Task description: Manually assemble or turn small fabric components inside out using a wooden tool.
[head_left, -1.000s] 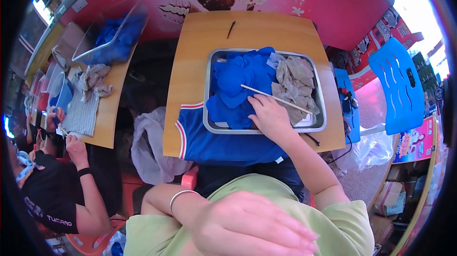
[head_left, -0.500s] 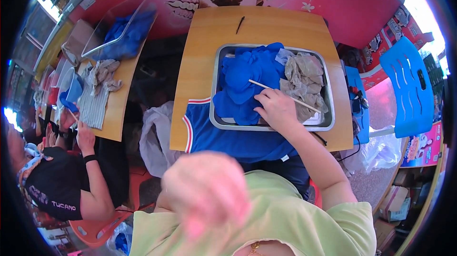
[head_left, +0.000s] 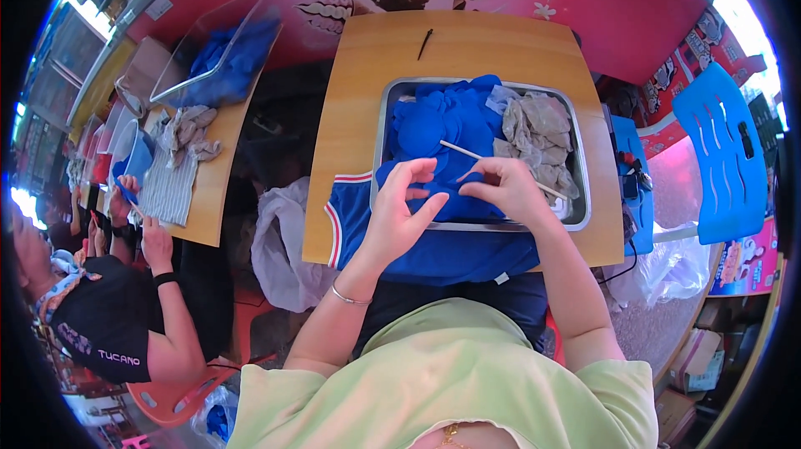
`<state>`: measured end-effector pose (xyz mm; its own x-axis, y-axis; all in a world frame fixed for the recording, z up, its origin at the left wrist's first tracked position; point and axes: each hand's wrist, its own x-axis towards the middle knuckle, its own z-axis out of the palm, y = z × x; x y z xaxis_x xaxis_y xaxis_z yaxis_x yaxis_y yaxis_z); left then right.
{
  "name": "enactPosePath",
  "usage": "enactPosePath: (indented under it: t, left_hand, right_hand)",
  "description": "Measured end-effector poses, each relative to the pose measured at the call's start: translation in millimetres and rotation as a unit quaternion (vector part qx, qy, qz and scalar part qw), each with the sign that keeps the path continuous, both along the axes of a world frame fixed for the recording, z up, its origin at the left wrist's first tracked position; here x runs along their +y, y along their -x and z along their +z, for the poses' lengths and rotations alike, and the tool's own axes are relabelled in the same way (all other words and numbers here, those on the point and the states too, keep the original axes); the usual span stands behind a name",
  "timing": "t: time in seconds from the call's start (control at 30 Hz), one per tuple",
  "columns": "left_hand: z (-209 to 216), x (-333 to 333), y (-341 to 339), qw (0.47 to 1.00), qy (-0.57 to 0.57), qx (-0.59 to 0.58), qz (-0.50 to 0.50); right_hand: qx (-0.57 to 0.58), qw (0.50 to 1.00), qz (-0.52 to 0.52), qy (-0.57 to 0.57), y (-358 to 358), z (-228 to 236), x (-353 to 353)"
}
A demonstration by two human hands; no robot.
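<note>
A metal tray [head_left: 581,214] holds a heap of thin, rounded blue pieces [head_left: 421,126] and crumpled grey-beige cloth [head_left: 534,128] on its right side. A pale thin stick [head_left: 457,148] lies slantwise across the pile, its middle hidden by my right hand. My left hand [head_left: 400,211], a bracelet at its wrist, hovers over the tray's front left, thumb and fingers apart and nothing in them. Over the blue pieces, my right hand [head_left: 511,190] has thumb and forefinger bent close together; whatever sits between the tips blends into the blue behind.
A blue jersey with striped trim [head_left: 355,228] hangs over the front of the wooden table [head_left: 359,73]. A dark pen [head_left: 425,43] lies behind the tray. At left, a person [head_left: 125,307] works beside another table; a blue chair [head_left: 716,153] stands at right.
My left hand has moved forward from in front of my chest to the tray. My right hand has shifted slightly right and curled its fingers. The stick stays put.
</note>
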<state>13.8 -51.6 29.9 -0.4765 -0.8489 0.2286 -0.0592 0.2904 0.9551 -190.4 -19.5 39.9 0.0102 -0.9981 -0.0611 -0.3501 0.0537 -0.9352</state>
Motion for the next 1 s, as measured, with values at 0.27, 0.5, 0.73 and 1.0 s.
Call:
enactPosePath:
  t: [0.27, 0.5, 0.73, 1.0]
  left_hand:
    - [8, -3, 10, 0.983, -0.123, 0.119, -0.073]
    - [0, -1, 9, 0.952, -0.232, 0.2, -0.029]
    - [-3, 4, 10, 0.946, -0.266, 0.177, -0.05]
    - [-5, 12, 11, 0.949, -0.263, 0.166, -0.053]
  right_hand:
    - [-0.124, 0.987, -0.045, 0.091, -12, 28, 14]
    - [-0.184, 0.982, -0.029, 0.034, -10, 4, 20]
    - [-0.189, 0.979, -0.07, 0.022, -17, 3, 36]
    - [-0.24, 0.966, -0.094, 0.008, -18, -7, 47]
